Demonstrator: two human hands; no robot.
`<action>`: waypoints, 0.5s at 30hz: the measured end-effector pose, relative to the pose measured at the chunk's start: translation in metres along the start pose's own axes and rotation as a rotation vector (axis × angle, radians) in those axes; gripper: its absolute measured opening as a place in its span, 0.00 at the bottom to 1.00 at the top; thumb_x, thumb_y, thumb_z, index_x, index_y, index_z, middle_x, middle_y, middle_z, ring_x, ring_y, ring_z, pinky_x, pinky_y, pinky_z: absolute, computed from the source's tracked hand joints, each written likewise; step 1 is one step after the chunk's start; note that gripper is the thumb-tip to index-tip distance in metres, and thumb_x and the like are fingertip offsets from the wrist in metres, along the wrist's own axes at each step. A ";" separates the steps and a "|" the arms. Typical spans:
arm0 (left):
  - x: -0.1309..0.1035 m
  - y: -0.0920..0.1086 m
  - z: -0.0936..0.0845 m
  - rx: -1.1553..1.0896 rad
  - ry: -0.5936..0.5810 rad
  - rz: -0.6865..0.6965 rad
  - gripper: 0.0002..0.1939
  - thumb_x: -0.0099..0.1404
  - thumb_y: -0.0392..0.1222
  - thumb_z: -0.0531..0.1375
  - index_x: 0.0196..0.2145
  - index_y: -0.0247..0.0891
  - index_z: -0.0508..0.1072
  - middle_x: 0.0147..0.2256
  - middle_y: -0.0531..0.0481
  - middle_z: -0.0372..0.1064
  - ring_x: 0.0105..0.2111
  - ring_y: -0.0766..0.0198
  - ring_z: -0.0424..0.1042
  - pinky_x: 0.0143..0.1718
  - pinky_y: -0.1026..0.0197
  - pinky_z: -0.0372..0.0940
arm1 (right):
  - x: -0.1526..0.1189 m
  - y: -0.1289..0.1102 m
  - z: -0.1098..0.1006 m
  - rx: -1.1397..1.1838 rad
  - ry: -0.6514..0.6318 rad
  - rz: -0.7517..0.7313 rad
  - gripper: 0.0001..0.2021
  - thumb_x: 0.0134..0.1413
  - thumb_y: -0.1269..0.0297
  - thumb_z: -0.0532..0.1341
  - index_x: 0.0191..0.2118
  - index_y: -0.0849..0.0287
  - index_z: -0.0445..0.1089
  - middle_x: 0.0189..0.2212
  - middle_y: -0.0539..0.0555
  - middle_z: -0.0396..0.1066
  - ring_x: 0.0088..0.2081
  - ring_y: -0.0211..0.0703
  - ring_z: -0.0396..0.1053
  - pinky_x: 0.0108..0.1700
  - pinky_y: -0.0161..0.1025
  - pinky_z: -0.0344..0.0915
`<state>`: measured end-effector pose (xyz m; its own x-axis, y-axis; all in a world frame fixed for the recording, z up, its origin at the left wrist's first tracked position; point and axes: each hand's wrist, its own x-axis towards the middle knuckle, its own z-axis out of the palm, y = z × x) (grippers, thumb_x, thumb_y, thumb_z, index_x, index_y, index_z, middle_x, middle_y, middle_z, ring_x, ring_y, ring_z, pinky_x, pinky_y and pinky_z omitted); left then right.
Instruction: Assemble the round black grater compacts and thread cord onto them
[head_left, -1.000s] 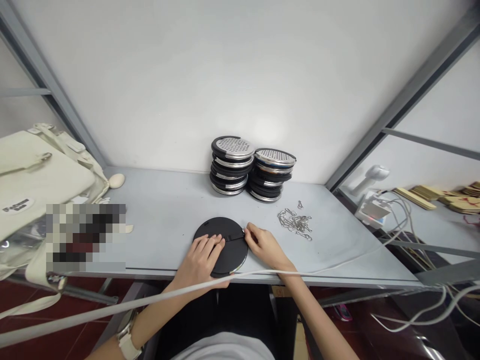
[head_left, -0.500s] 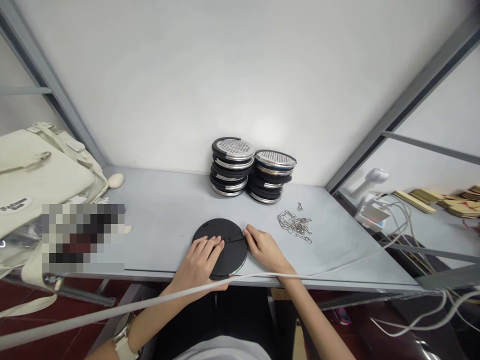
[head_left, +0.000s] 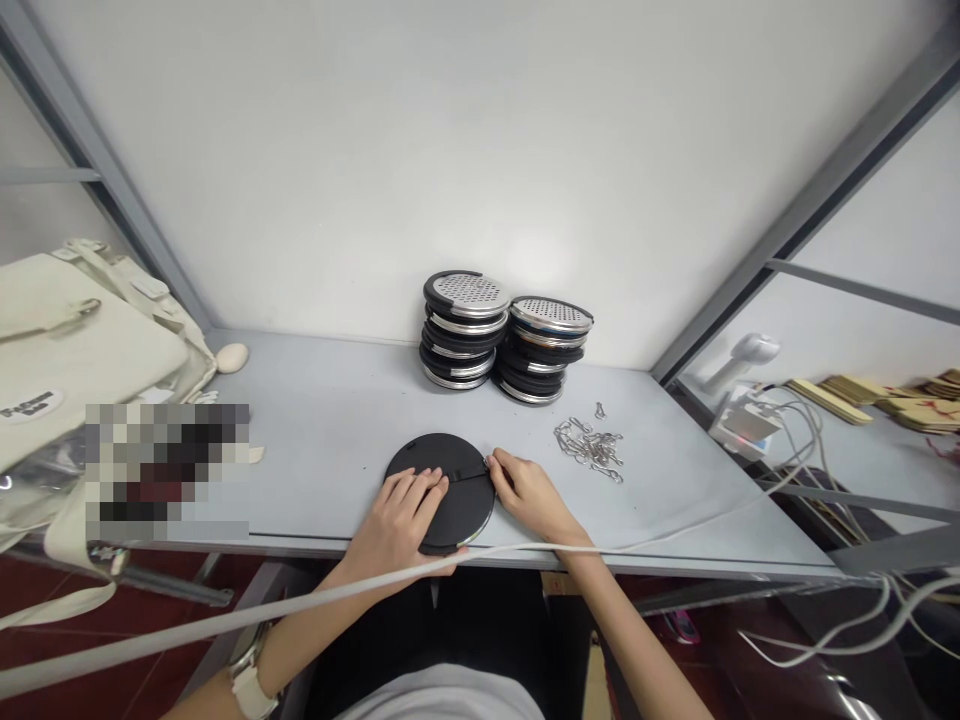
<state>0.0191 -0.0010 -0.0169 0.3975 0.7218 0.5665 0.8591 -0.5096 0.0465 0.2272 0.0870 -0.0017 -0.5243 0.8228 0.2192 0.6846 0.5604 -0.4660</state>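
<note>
A flat, round black disc [head_left: 457, 515] with a dark strap across it lies near the front edge of the table. My left hand [head_left: 401, 515] holds it, fingers pressed on its top and thumb by the near edge. At the right rim my right hand [head_left: 529, 495] is closed in a pinch on a small metal clip by the strap's end; the fingertips mostly hide it. Right of that hand lies a loose pile of small metal snap hooks [head_left: 589, 445]. Behind stand two stacks of round, black-rimmed pieces with perforated metal tops, the left stack [head_left: 469, 295] and the right stack [head_left: 551, 315].
A white cable [head_left: 300, 605] runs across in front of my forearms. On the left sits a cream bag [head_left: 90, 330], near a pale egg-shaped object [head_left: 232, 358]. Grey metal frame posts [head_left: 810, 200] flank the table. A power adapter with cables [head_left: 750, 420] lies at the right.
Both hands keep their places on the disc and the clip. Only a slight shift of the camera view shows.
</note>
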 end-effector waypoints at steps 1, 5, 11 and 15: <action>0.000 0.000 0.000 0.000 -0.001 -0.003 0.34 0.56 0.55 0.62 0.54 0.29 0.65 0.51 0.35 0.67 0.51 0.46 0.65 0.54 0.45 0.60 | 0.000 0.000 0.000 -0.001 0.000 -0.001 0.13 0.66 0.63 0.44 0.30 0.56 0.58 0.21 0.48 0.64 0.23 0.38 0.62 0.28 0.33 0.51; -0.001 0.001 0.002 0.007 0.001 -0.010 0.33 0.58 0.55 0.60 0.54 0.29 0.65 0.51 0.35 0.66 0.51 0.46 0.65 0.54 0.44 0.59 | 0.000 0.000 0.000 0.002 0.000 -0.002 0.13 0.66 0.64 0.45 0.30 0.56 0.58 0.22 0.49 0.65 0.24 0.38 0.63 0.28 0.33 0.51; 0.003 0.000 0.001 0.015 -0.036 -0.020 0.34 0.57 0.57 0.60 0.54 0.29 0.65 0.51 0.35 0.66 0.52 0.47 0.64 0.55 0.46 0.58 | 0.001 0.000 0.000 -0.008 0.004 -0.004 0.13 0.66 0.63 0.44 0.30 0.56 0.59 0.22 0.49 0.65 0.24 0.38 0.63 0.29 0.33 0.51; 0.001 0.002 -0.022 0.114 -0.089 -0.078 0.42 0.56 0.63 0.59 0.57 0.28 0.61 0.56 0.33 0.60 0.55 0.43 0.61 0.54 0.45 0.57 | 0.001 0.000 0.001 -0.017 0.010 -0.005 0.13 0.66 0.64 0.45 0.31 0.56 0.59 0.22 0.49 0.65 0.24 0.38 0.63 0.29 0.33 0.50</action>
<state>0.0143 -0.0116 0.0023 0.3508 0.7983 0.4896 0.9175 -0.3976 -0.0091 0.2263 0.0876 -0.0029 -0.5226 0.8211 0.2298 0.6909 0.5657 -0.4502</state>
